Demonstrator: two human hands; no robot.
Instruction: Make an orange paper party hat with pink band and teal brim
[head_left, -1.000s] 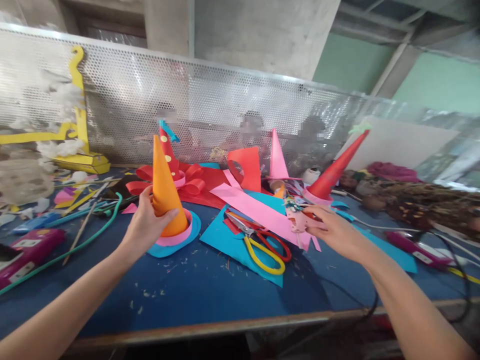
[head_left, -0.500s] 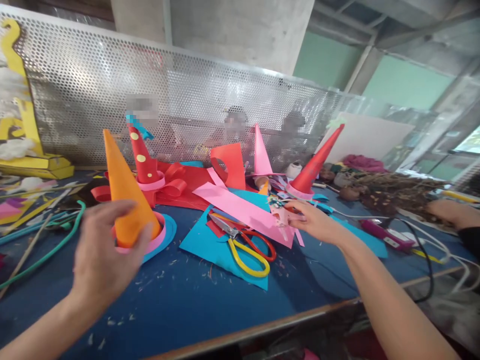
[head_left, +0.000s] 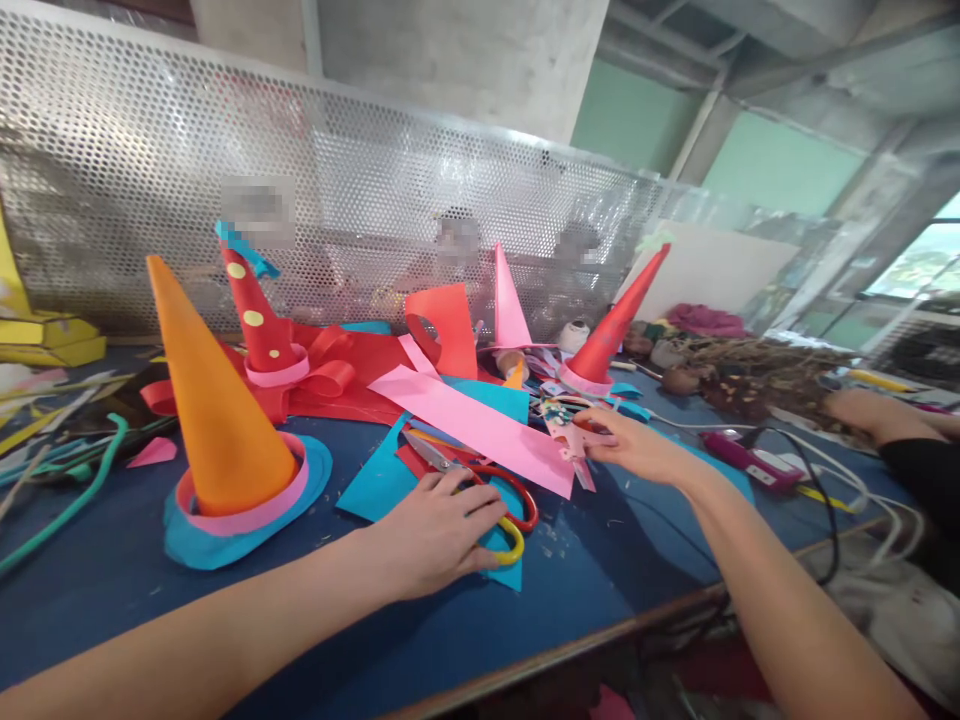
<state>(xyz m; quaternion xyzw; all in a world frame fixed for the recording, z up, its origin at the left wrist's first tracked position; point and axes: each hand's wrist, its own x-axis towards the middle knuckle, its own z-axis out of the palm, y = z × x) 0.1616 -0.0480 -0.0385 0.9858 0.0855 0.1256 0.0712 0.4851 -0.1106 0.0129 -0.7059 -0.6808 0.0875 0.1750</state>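
My left hand (head_left: 442,530) lies over the scissors with yellow handles (head_left: 511,540), its fingers and thumb curled round them. Their blades (head_left: 426,450) point away over blue paper (head_left: 367,485). Partly under them are red handles (head_left: 529,500), seemingly of a second pair. My right hand (head_left: 619,440) grips a pale pink tool (head_left: 564,432) that looks like a glue gun; its far end is cluttered and hard to make out. Between the hands lies a pink paper strip (head_left: 480,425). Left of my left hand stands an orange paper cone hat (head_left: 225,430) with a pink band and blue brim.
Behind stand a spotted red cone hat (head_left: 259,315), a pink cone (head_left: 511,305) and another red cone (head_left: 615,325). A magenta power strip (head_left: 750,460) with cables lies right. Another person's arm (head_left: 877,415) reaches in there. A perforated metal screen (head_left: 390,190) backs the table.
My left hand has left the orange cone hat and moved right onto the yellow-handled scissors. My right hand stays on the pink tool. The view has shifted slightly.
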